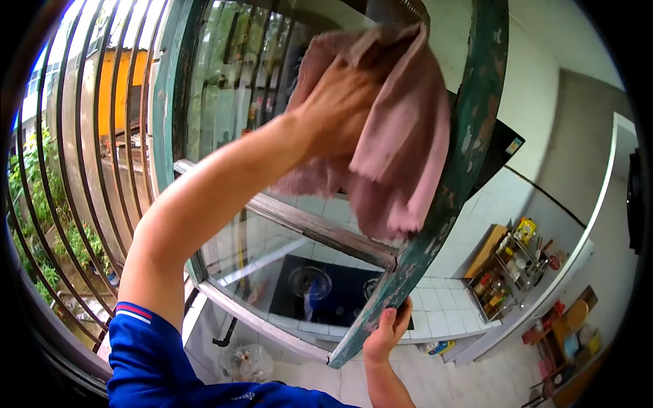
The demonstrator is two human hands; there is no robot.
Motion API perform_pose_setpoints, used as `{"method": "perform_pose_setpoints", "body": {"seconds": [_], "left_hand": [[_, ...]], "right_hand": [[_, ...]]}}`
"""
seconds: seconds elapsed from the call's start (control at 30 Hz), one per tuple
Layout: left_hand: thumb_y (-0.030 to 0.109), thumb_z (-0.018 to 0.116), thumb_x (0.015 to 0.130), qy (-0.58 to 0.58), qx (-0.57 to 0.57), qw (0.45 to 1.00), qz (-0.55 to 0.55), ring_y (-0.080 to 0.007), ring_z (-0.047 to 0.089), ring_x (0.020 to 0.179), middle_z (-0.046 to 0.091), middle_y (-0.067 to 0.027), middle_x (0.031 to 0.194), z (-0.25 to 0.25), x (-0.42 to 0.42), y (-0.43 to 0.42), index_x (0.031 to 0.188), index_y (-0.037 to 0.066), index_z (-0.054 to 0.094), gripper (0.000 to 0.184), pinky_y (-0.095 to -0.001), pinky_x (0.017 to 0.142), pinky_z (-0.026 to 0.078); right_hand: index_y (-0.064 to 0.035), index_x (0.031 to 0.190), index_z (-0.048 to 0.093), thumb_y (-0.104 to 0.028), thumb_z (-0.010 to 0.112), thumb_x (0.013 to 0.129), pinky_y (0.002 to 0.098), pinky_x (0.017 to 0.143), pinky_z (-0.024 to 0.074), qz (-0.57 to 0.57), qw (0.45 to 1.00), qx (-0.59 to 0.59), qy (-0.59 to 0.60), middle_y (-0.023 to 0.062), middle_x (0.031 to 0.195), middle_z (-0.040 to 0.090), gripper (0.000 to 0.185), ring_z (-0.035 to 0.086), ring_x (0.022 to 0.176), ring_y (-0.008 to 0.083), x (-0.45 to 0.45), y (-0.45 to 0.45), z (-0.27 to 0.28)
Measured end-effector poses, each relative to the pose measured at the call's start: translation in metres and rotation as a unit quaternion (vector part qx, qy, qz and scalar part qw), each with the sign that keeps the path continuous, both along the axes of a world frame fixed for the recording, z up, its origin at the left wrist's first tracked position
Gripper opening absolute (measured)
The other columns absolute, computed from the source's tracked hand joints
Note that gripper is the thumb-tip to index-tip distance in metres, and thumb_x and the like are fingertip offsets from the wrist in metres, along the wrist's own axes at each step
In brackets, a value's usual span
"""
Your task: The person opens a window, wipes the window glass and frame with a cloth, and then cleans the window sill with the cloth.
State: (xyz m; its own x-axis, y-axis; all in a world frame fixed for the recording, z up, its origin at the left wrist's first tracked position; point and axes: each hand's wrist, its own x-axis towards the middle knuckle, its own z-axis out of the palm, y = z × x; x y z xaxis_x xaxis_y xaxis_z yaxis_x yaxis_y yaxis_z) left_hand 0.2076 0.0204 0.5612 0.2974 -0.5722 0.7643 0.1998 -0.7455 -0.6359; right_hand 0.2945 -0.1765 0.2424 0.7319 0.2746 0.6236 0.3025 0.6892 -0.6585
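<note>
My left hand (pixel 343 102) presses a dusty-pink cloth (pixel 405 146) against the upper glass pane of an open window sash. Its fingers are mostly hidden in the bunched fabric, and the cloth's loose end hangs down over the pane and beside the frame. Peeling green paint covers the sash's wooden window frame (pixel 452 183). Low on that same upright, my right hand (pixel 388 333) grips the edge, thumb on the near side and fingers wrapped round it. A weathered crossbar (pixel 320 231) divides the upper glass from the lower pane (pixel 252 272).
Metal window bars (pixel 85 156) stand on the left, with plants outside. Through the lower glass shows a black gas hob (pixel 326 289) on a tiled counter. A rack of bottles and utensils (pixel 500 285) stands at right. A clear plastic bag (pixel 248 360) lies below.
</note>
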Motion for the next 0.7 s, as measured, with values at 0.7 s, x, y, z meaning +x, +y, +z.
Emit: {"method": "perform_pose_setpoints", "body": {"seconds": [0.7], "left_hand": [[0.032,0.053,0.086,-0.089,0.002,0.994,-0.068,-0.0358,0.032,0.135,0.041,-0.0199,0.142,0.060,-0.039,0.074,0.134,0.004,0.047,0.056,-0.0457,0.114,0.019]], "right_hand": [[0.0024,0.130,0.040,-0.045,0.059,0.091,0.0311,0.095,0.0366,-0.026,0.999,-0.031,-0.008,0.0094,0.119,0.050,0.064,0.047,0.106,0.0190,-0.004,-0.003,-0.001]]}}
